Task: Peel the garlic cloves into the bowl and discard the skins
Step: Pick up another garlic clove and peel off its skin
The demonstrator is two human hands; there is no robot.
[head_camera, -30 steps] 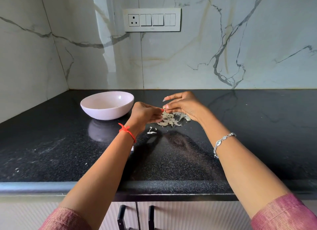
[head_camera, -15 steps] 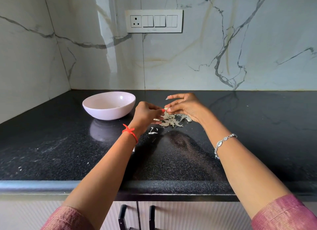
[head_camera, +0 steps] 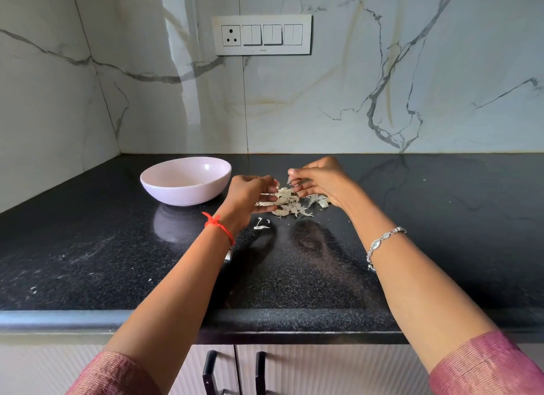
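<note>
A pale pink bowl (head_camera: pixel 186 180) stands on the black counter, left of my hands. A small heap of papery garlic skins (head_camera: pixel 290 205) lies on the counter between and below my hands. My left hand (head_camera: pixel 250 194) hovers over the heap's left side, its curled fingers gripping strips of skin. Just above the heap, my right hand (head_camera: pixel 319 178) pinches a small piece of skin at its fingertips. A loose curl of skin (head_camera: pixel 260 224) lies nearer to me. No whole clove can be made out. The bowl's contents are mostly hidden by its rim.
The black granite counter (head_camera: pixel 117 262) runs back to a marble wall with a switch panel (head_camera: pixel 262 35); a side wall closes the left corner. Cabinet door handles (head_camera: pixel 232 371) sit below the counter's front edge.
My hands have drawn slightly apart over the heap. The right hand's fingers have curled in and lifted a bit of skin; the left hand now holds skin strips.
</note>
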